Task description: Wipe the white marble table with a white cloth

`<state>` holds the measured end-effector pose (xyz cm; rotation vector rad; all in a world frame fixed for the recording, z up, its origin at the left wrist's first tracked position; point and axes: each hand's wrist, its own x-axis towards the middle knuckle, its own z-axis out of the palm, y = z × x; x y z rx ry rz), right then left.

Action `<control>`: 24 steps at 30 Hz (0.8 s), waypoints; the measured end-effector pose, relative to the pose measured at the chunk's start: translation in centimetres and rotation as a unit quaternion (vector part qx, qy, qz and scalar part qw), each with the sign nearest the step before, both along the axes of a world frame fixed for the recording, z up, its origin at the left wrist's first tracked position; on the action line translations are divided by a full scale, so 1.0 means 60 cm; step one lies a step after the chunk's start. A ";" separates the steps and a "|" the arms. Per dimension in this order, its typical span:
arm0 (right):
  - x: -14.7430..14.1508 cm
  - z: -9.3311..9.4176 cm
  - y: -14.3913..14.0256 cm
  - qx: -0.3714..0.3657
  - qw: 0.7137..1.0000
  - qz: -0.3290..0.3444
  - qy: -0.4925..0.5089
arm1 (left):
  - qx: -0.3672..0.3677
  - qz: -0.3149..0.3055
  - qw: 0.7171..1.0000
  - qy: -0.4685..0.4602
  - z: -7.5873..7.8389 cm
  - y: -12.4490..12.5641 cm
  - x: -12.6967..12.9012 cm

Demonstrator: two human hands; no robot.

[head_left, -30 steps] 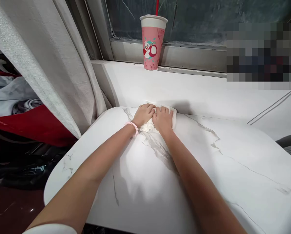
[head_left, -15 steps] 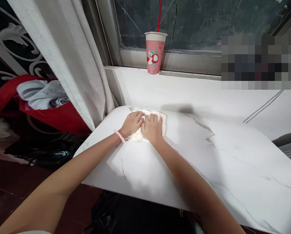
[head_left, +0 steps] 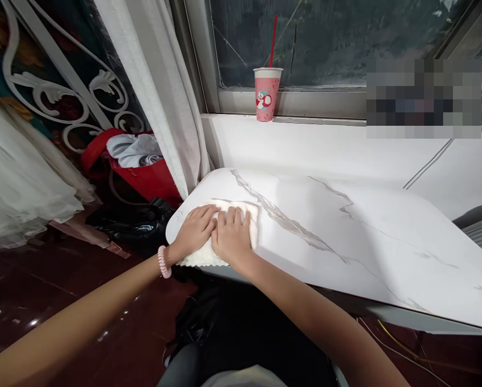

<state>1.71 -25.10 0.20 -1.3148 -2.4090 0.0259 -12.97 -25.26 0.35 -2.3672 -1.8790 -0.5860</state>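
Note:
A folded white cloth [head_left: 249,212] lies at the near left corner of a white marble-patterned table [head_left: 346,236]. Both of my hands press flat on it, side by side. My left hand [head_left: 195,228], with a pink coil band on its wrist, covers the cloth's left part. My right hand [head_left: 232,236] lies on the middle of the cloth, touching the left hand. The cloth's near edge hangs slightly over the table's edge.
A pink paper cup [head_left: 267,94] with a red straw stands on the white window sill [head_left: 325,145] behind the table. A grey curtain [head_left: 160,91] hangs at the left. A red bag [head_left: 144,172] with clothes and black shoes [head_left: 132,226] sit on the dark floor.
Both hands have slid the cloth from the table's far edge back to its near left corner. The camera view has pulled back and shows more floor.

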 end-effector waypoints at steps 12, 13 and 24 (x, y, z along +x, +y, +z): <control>-0.049 0.004 0.095 0.021 1.000 -0.007 0.012 | 0.010 0.005 1.000 -0.009 -0.001 0.101 -0.048; -0.052 0.002 0.114 0.024 0.999 -0.015 0.018 | 0.007 0.000 1.000 -0.006 0.001 0.119 -0.049; 0.002 -0.042 0.340 0.081 0.984 -0.098 0.127 | -0.010 -0.007 1.000 0.012 0.003 0.341 0.034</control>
